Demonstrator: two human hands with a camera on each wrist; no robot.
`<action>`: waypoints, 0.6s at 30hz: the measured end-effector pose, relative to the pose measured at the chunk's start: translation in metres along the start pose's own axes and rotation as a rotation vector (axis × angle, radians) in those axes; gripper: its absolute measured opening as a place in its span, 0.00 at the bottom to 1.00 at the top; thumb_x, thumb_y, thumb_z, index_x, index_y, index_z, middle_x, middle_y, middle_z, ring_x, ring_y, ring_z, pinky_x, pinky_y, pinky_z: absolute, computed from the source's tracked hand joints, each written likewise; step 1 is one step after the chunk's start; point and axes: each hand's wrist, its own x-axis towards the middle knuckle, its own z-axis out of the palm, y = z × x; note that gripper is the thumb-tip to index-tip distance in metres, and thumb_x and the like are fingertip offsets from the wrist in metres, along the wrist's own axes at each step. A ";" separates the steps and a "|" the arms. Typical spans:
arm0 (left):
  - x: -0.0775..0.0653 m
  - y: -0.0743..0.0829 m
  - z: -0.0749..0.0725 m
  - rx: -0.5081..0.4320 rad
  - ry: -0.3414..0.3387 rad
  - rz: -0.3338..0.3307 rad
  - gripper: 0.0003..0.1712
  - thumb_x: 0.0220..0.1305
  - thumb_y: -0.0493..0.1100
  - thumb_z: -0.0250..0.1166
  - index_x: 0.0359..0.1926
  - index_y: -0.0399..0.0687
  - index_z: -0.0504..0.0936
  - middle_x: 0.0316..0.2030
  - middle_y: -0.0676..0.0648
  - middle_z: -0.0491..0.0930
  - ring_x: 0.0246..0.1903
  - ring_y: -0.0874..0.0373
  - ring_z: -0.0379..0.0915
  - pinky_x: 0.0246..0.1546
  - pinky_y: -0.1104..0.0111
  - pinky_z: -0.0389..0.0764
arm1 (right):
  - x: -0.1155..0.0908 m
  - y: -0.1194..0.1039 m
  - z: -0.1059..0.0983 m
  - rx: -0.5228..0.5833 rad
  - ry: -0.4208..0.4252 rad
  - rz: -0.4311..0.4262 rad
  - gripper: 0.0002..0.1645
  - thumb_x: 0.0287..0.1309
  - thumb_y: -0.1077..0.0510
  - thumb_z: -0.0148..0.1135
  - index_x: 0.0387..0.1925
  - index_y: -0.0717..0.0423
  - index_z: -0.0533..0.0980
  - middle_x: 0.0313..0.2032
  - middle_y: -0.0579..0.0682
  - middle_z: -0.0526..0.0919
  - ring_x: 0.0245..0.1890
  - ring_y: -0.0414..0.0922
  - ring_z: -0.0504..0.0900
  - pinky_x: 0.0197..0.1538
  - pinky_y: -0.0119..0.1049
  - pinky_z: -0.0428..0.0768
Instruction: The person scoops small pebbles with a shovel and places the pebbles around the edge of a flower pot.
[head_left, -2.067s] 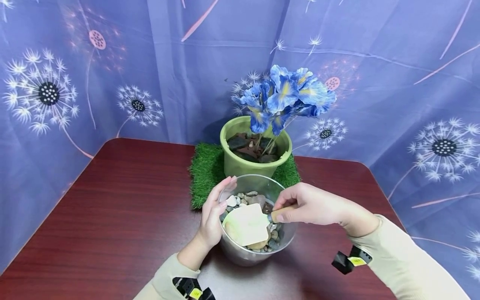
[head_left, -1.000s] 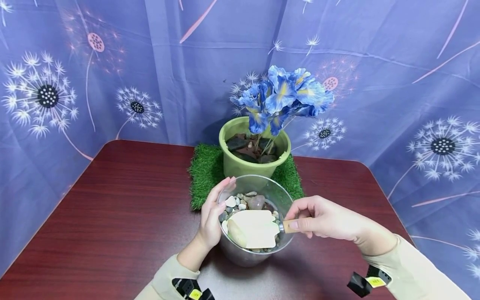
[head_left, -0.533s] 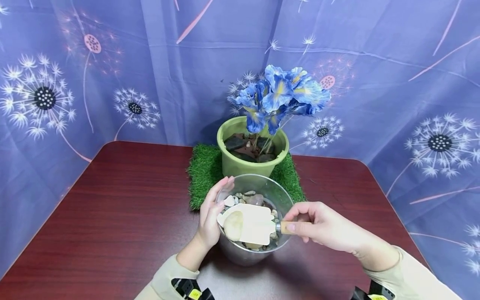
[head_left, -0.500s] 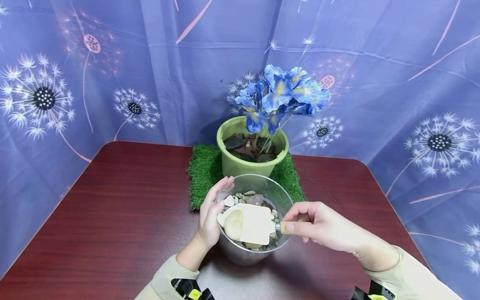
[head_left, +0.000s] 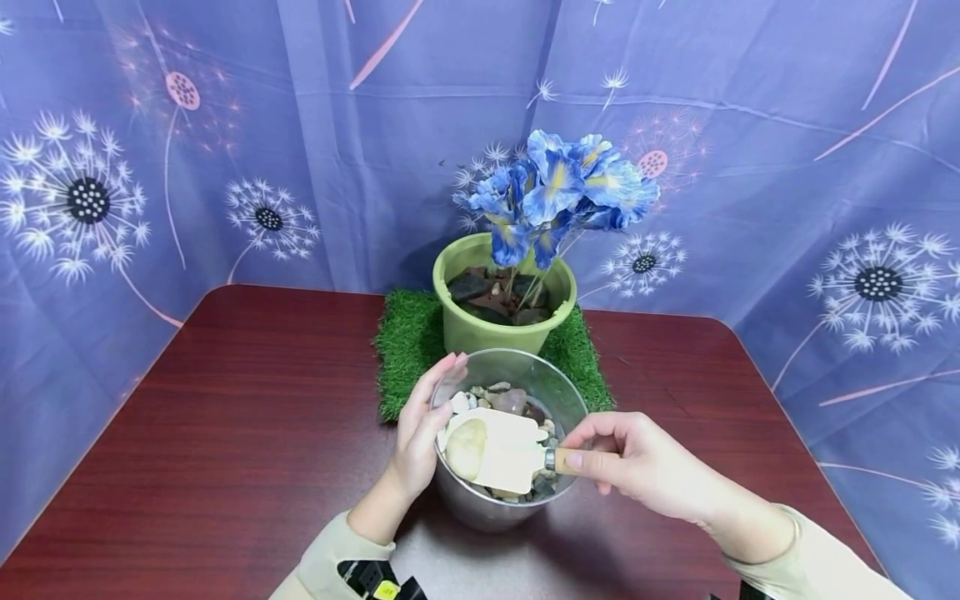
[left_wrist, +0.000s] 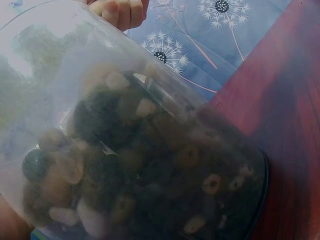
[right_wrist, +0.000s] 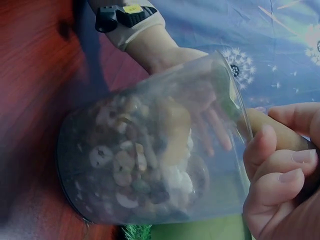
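A clear round container (head_left: 487,518) partly filled with pebbles (head_left: 468,402) stands on the table. My left hand (head_left: 416,437) rests against its left side near the rim; in the right wrist view its fingers (right_wrist: 218,132) lie straight along the wall. My right hand (head_left: 630,458) pinches the wooden handle (head_left: 570,461) of a trowel between thumb and fingers, over the container's right rim. The trowel's pale, overexposed blade (head_left: 513,450) lies inside the mouth, above the pebbles, with a large tan stone (head_left: 467,450) on its left end.
Just behind the container, a green flowerpot (head_left: 495,333) with blue irises (head_left: 558,187) and dark stones stands on a square of artificial grass (head_left: 405,350). The dark red table (head_left: 247,433) spreads to both sides. A blue dandelion-print curtain (head_left: 375,167) hangs around the back and sides.
My right hand has moved right and toward me, and the trowel blade has turned level with the large stone on it. My left hand has stayed at the container.
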 end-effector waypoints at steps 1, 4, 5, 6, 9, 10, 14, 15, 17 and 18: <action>0.000 0.000 0.000 -0.001 -0.006 -0.004 0.27 0.61 0.26 0.38 0.61 0.12 0.52 0.64 0.45 0.69 0.63 0.58 0.65 0.67 0.70 0.63 | -0.001 0.000 0.001 0.004 0.006 -0.005 0.06 0.56 0.53 0.64 0.34 0.49 0.80 0.18 0.42 0.76 0.17 0.38 0.73 0.14 0.30 0.65; -0.001 0.002 0.000 0.009 -0.020 -0.025 0.26 0.65 0.27 0.36 0.62 0.13 0.51 0.65 0.44 0.67 0.64 0.57 0.64 0.67 0.70 0.62 | -0.002 0.001 0.002 0.024 0.015 -0.009 0.06 0.56 0.54 0.63 0.34 0.51 0.80 0.18 0.42 0.76 0.17 0.37 0.73 0.14 0.30 0.64; -0.002 0.002 0.000 0.014 -0.022 -0.033 0.26 0.66 0.28 0.35 0.62 0.13 0.51 0.65 0.44 0.67 0.64 0.57 0.64 0.68 0.70 0.62 | -0.002 0.001 0.003 0.031 0.015 -0.008 0.06 0.56 0.54 0.63 0.34 0.51 0.80 0.18 0.42 0.76 0.17 0.36 0.72 0.14 0.30 0.65; -0.002 0.002 0.000 0.020 -0.024 -0.039 0.26 0.67 0.28 0.34 0.62 0.14 0.51 0.65 0.44 0.67 0.65 0.57 0.63 0.68 0.70 0.62 | -0.002 0.001 0.003 0.040 0.015 -0.003 0.06 0.56 0.54 0.63 0.34 0.51 0.80 0.18 0.42 0.76 0.17 0.35 0.72 0.14 0.30 0.63; -0.003 0.003 0.001 0.042 -0.025 -0.040 0.26 0.68 0.29 0.32 0.63 0.15 0.51 0.65 0.43 0.66 0.65 0.56 0.63 0.68 0.69 0.62 | -0.003 0.002 0.003 0.072 0.007 0.017 0.08 0.57 0.54 0.63 0.35 0.53 0.80 0.17 0.43 0.74 0.15 0.32 0.68 0.11 0.29 0.59; -0.003 0.003 0.001 0.050 -0.026 -0.033 0.26 0.68 0.29 0.32 0.63 0.15 0.51 0.65 0.42 0.66 0.65 0.55 0.63 0.68 0.68 0.62 | -0.003 0.002 0.003 0.087 0.003 0.026 0.08 0.57 0.54 0.63 0.35 0.54 0.80 0.17 0.43 0.74 0.14 0.32 0.66 0.11 0.28 0.57; -0.003 0.003 0.002 0.055 -0.010 -0.039 0.26 0.69 0.32 0.32 0.63 0.16 0.52 0.64 0.36 0.66 0.64 0.54 0.64 0.68 0.67 0.62 | -0.004 0.002 0.002 0.140 -0.005 0.053 0.10 0.57 0.54 0.62 0.37 0.56 0.80 0.16 0.43 0.73 0.11 0.32 0.59 0.10 0.27 0.53; -0.003 0.002 0.002 0.056 -0.005 -0.042 0.26 0.70 0.33 0.32 0.63 0.16 0.53 0.64 0.34 0.66 0.64 0.53 0.64 0.68 0.67 0.62 | -0.004 0.002 0.001 0.148 -0.003 0.057 0.10 0.57 0.54 0.62 0.37 0.56 0.80 0.16 0.44 0.73 0.11 0.32 0.58 0.10 0.27 0.52; -0.003 0.003 0.003 0.048 0.009 -0.057 0.27 0.70 0.34 0.32 0.63 0.17 0.53 0.63 0.31 0.66 0.64 0.52 0.64 0.68 0.66 0.62 | -0.004 0.003 0.001 0.161 0.001 0.064 0.11 0.57 0.54 0.63 0.38 0.56 0.80 0.16 0.44 0.72 0.10 0.33 0.56 0.10 0.27 0.51; -0.003 0.003 0.003 0.046 0.014 -0.059 0.27 0.70 0.34 0.33 0.63 0.17 0.54 0.62 0.30 0.66 0.64 0.52 0.65 0.68 0.66 0.62 | -0.004 0.004 0.000 0.167 0.003 0.065 0.11 0.57 0.54 0.63 0.38 0.57 0.80 0.16 0.44 0.72 0.10 0.33 0.56 0.10 0.27 0.51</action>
